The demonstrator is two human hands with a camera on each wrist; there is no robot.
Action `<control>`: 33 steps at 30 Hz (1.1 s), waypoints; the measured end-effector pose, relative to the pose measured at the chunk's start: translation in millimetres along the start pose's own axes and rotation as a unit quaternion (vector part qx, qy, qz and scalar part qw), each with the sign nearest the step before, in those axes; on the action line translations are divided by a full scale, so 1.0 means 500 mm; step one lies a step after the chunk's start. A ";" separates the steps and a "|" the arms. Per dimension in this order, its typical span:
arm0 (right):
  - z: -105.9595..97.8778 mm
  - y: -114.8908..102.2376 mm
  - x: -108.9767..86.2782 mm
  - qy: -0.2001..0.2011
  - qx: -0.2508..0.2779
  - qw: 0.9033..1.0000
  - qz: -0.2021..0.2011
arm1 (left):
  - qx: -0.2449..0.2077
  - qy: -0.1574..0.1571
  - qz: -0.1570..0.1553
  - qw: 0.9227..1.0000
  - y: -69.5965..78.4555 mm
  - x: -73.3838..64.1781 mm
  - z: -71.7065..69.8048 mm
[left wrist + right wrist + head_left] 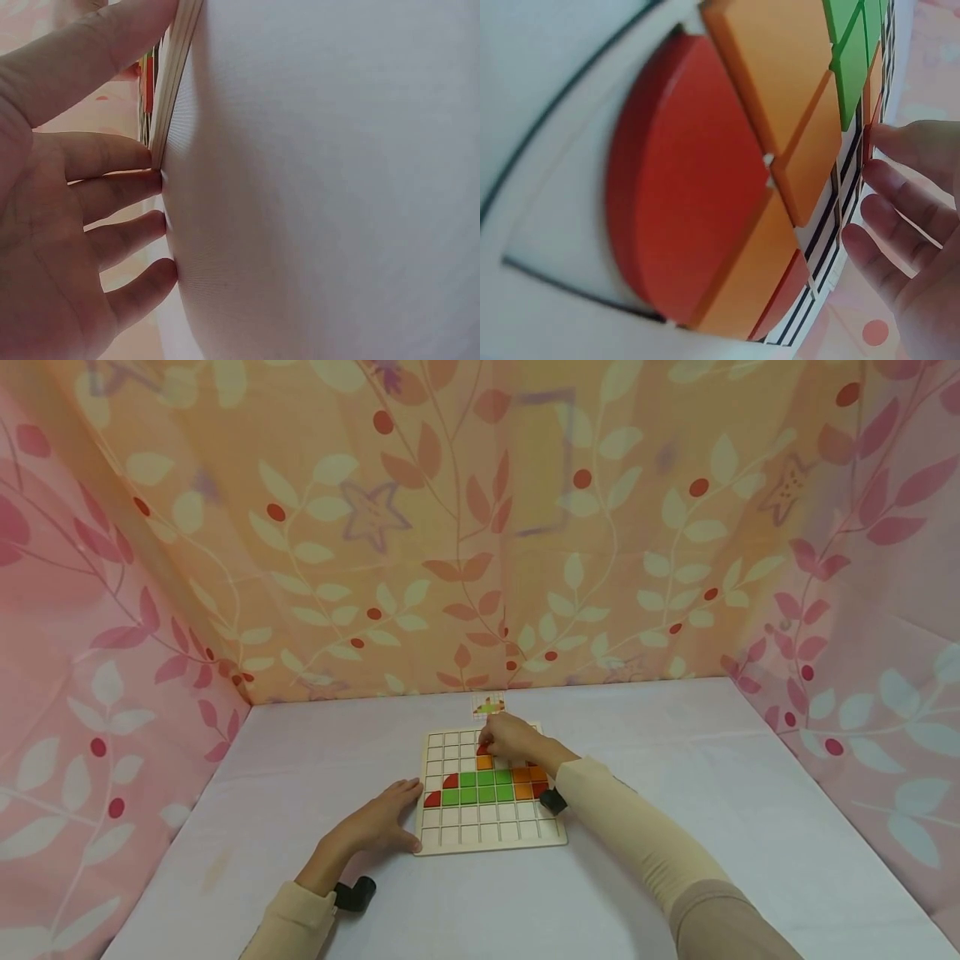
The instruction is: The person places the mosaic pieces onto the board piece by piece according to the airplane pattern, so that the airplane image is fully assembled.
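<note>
A pale wooden grid board (pixel 480 835) lies on the table and bears flat coloured tiles. My right hand (pixel 513 737) reaches over its upper part. Thumb and index fingertips pinch a red rounded tile (pixel 482 749) just above an orange square tile (pixel 485 762); the right wrist view shows the red tile's edge (pixel 868 146) at these fingertips. My left hand (pixel 381 818) rests beside the board, fingers spread. Its fingertips touch the left edge and its thumb lies by the lower left corner. In the left wrist view, the board's edge (pixel 172 90) meets thumb and index finger.
Green square tiles (pixel 477 787) fill two rows at mid-board, with red rounded tiles (pixel 432 799) at the left end and orange tiles (pixel 522 782) to the right. A small pattern card (pixel 488 703) lies behind the board. Patterned cloth (pixel 375 568) encloses the table.
</note>
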State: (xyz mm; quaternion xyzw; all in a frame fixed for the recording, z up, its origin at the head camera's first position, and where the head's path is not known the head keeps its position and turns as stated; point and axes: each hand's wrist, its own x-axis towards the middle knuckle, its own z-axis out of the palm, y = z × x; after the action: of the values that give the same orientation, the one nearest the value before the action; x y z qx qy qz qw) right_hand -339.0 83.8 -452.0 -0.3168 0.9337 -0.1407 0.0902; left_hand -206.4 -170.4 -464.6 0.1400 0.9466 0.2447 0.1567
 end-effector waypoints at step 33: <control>-0.080 0.139 -0.267 0.062 0.061 0.995 0.056 | -0.012 -0.007 -0.011 1.000 -0.002 0.007 0.003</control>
State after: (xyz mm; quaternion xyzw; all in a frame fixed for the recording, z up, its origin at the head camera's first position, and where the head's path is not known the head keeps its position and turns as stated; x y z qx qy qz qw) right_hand -284.1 227.3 -426.0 -0.2482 0.9435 -0.2112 0.0591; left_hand -209.1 -169.4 -467.0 0.1289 0.9439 0.2537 0.1675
